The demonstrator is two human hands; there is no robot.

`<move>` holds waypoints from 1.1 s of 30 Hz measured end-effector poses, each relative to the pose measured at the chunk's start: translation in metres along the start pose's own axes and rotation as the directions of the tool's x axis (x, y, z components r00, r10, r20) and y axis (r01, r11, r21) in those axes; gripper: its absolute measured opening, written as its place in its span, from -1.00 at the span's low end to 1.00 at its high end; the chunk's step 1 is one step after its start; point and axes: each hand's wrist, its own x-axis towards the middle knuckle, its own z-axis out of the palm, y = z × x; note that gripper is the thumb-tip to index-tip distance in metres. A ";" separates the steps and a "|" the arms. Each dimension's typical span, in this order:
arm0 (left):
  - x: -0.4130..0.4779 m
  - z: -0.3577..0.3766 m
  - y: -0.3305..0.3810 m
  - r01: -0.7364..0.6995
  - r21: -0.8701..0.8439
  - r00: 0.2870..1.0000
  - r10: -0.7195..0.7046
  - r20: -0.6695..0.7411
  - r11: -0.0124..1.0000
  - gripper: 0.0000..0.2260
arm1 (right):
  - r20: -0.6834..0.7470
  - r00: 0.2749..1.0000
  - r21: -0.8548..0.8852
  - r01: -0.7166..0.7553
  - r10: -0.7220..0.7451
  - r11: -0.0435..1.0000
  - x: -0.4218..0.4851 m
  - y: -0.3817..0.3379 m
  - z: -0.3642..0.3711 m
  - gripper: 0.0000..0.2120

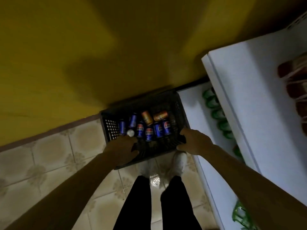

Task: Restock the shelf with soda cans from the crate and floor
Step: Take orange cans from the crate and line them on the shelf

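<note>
Forearms reach down to the dark crate on the tiled floor.
Its near rim is clasped by the left grip and the right grip. Blue soda cans and two orange cans lie inside, just beyond both grips; a white shelf stands right of the right grip.

The head-worn camera is looking steeply down from above the person's own legs, facing the yellow wall where it meets the tiled floor. It is framing the crate near centre at arm's reach. The white shelf is running along the right edge, and the wide lens is bending the outer lines.
</note>
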 end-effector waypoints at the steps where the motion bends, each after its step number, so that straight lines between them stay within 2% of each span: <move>1: 0.020 0.013 -0.001 -0.005 -0.053 1.000 0.005 0.007 0.999 -0.56 | 0.028 1.000 0.021 -0.009 0.008 1.000 0.025 0.007 0.008 -0.40; 4: 0.088 0.055 -0.007 0.014 -0.220 1.000 -0.019 -0.020 0.975 -0.59 | 0.008 1.000 0.111 -0.014 0.013 0.994 0.107 0.023 0.036 -0.52; 8: 0.204 0.115 -0.025 0.054 -0.294 0.994 -0.078 -0.070 0.954 -0.57 | -0.047 0.996 0.280 -0.063 0.079 0.958 0.225 0.042 0.081 -0.52; 12: 0.344 0.160 -0.039 0.004 -0.277 0.978 -0.061 -0.197 0.961 -0.45 | -0.128 0.972 0.548 -0.094 0.195 0.831 0.350 0.062 0.124 -0.54; 17: 0.489 0.194 -0.034 -0.006 -0.173 0.938 -0.055 -0.343 0.985 -0.40 | -0.260 0.916 0.677 -0.053 0.306 0.734 0.472 0.082 0.164 -0.45; 22: 0.551 0.203 -0.033 0.036 -0.042 0.934 -0.049 -0.354 0.998 -0.27 | -0.152 0.920 0.819 -0.087 0.360 0.568 0.514 0.081 0.181 -0.53; 25: 0.536 0.197 -0.034 -0.024 -0.086 0.929 -0.010 -0.369 0.996 -0.26 | -0.170 0.911 0.826 -0.077 0.377 0.558 0.491 0.076 0.174 -0.51; 27: 0.500 0.183 -0.030 -0.084 -0.149 0.905 0.012 -0.426 0.985 -0.27 | -0.202 0.911 0.839 -0.028 0.360 0.543 0.455 0.070 0.163 -0.53; 29: 0.450 0.164 -0.024 -0.126 -0.239 0.895 0.006 -0.447 0.963 -0.28 | -0.209 0.909 0.899 0.034 0.361 0.437 0.405 0.059 0.153 -0.54; 30: 0.421 0.153 -0.021 -0.123 -0.320 0.904 -0.027 -0.426 0.939 -0.27 | -0.171 0.908 0.940 0.034 0.383 0.340 0.376 0.053 0.150 -0.54; 32: 0.356 0.132 -0.012 -0.075 -0.540 0.938 -0.125 -0.324 0.838 -0.26 | 0.048 0.916 0.998 -0.062 0.398 0.024 0.313 0.040 0.143 -0.60; 33: 0.320 0.122 -0.006 -0.054 -0.660 0.949 -0.167 -0.267 0.750 -0.28 | 0.170 0.922 0.983 -0.132 0.347 -0.131 0.277 0.034 0.139 -0.63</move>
